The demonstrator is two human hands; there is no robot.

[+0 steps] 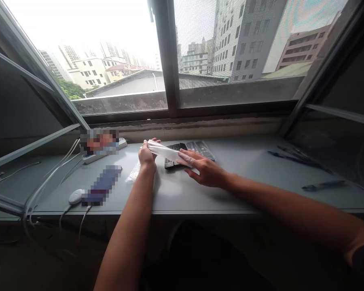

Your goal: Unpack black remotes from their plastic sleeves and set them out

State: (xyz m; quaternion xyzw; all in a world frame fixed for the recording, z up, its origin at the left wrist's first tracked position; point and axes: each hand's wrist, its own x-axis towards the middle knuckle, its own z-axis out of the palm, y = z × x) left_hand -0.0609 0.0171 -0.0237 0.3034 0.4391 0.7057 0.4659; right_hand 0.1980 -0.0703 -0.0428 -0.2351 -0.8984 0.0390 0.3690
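Observation:
A white, partly see-through plastic bag (164, 151) stretches between my two hands above the desk. My left hand (147, 157) is closed around its far left end. At the other end, my right hand (198, 166) has its fingers stretched out along the bag, with thin plastic over some of them and the thumb apart. Beneath the bag lies a black keypad-like device (170, 162) with small keys, partly hidden by the bag and fingers. Just right of it is a dark item in clear packaging (202, 148). Crumpled clear plastic (134, 173) rests beside my left wrist.
On the left of the desk (230, 202) are a white power strip (123, 142), a blurred-out phone-shaped object (101, 186), a white round plug (75, 196) and several white cables (50, 176). A pen (323, 186) and dark cords (300, 159) lie right. A window stands behind.

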